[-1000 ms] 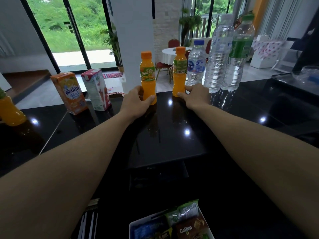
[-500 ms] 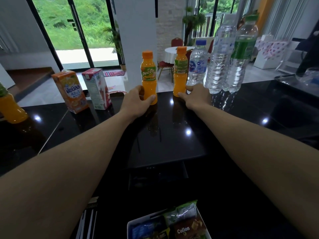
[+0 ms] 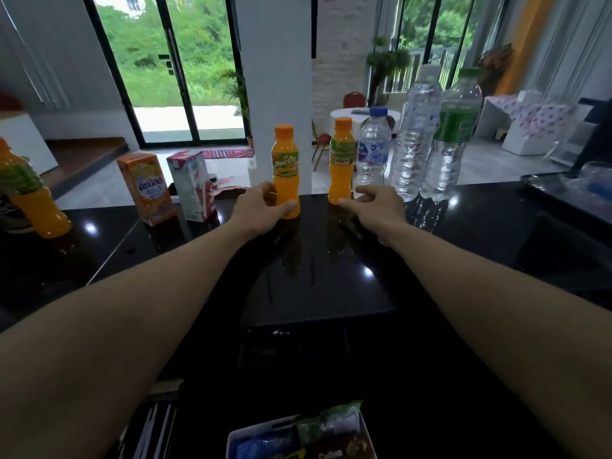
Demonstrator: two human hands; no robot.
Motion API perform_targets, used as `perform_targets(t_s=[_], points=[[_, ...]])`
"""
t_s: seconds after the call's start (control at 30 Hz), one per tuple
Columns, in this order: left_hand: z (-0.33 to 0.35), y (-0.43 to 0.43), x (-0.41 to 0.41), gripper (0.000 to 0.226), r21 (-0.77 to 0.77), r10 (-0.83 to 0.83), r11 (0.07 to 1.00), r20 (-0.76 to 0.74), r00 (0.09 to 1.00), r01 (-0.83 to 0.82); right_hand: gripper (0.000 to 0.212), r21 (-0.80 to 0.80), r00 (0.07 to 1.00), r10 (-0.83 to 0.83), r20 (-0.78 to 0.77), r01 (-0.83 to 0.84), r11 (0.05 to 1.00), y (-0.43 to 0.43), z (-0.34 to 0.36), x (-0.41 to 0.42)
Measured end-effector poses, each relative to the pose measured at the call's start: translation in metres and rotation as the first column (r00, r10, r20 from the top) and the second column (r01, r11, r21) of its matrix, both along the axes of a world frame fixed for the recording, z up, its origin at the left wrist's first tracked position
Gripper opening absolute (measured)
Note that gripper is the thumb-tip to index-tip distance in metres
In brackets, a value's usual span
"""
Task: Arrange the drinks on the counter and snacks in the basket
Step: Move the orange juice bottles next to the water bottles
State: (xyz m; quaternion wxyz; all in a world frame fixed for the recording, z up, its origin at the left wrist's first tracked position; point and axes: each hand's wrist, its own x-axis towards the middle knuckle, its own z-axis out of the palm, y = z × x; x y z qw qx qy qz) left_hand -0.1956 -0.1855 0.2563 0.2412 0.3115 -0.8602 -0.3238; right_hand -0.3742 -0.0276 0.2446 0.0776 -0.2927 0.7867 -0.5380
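I saw the left hand [image 3: 256,210] with fingers and thumb curled round the lower body of an upright orange plastic DeeDo juice bottle [image 3: 285,173], which stood on the glossy black counter [image 3: 331,276] at 12 o'clock from me. The right hand [image 3: 374,207] was at 1 o'clock with its fingers loosely spread and holding nothing. Its thumb tip was by the base of a second orange juice bottle [image 3: 341,164], contact I could not tell. A small clear blue-capped water bottle [image 3: 374,150], a tall clear water bottle [image 3: 415,137] and a tall green-labelled water bottle [image 3: 453,137] stood on that bottle's 3 o'clock side, an orange drink carton [image 3: 147,188] and a white-and-red drink carton [image 3: 193,187] sat at 10 o'clock, and a white plastic basket [image 3: 238,433] of snack packets [image 3: 331,422] at 6 o'clock.
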Motion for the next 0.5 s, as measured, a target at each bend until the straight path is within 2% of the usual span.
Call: perform_targets(t_s=[0.07, 0.17, 0.3, 0.4, 0.47, 0.5], points=[[0.003, 0.004, -0.002, 0.059, -0.012, 0.019, 1.000, -0.008, 1.000, -0.019, 0.059, 0.017, 0.998, 0.065, 0.007, -0.065, 0.998, 0.009, 0.004, -0.004], [0.004, 0.017, -0.009, 0.059, -0.034, 0.039, 0.999, -0.021, 0.999, -0.040, 0.038, 0.130, 0.978, 0.191, -0.086, -0.180, 0.975, 0.024, 0.007, -0.007], [0.002, 0.039, -0.020, 0.058, -0.034, 0.087, 0.995, -0.066, 0.994, -0.090, 0.047, 0.185, 0.946, 0.257, -0.199, -0.221, 0.958, 0.049, 0.011, -0.015], [0.002, 0.050, -0.025, 0.061, -0.017, 0.121, 0.992, -0.105, 0.987, -0.124, 0.047, 0.266, 0.891, 0.314, -0.327, -0.232, 0.936, 0.067, 0.011, -0.027], [0.001, 0.054, -0.025, 0.052, -0.016, 0.106, 0.994, -0.105, 0.989, -0.109, 0.045, 0.337, 0.829, 0.362, -0.426, -0.226, 0.914, 0.076, 0.010, -0.035], [0.000, 0.056, -0.023, 0.040, -0.020, 0.098, 0.995, -0.106, 0.989, -0.101, 0.044, 0.368, 0.791, 0.388, -0.474, -0.222, 0.903, 0.080, 0.007, -0.038]])
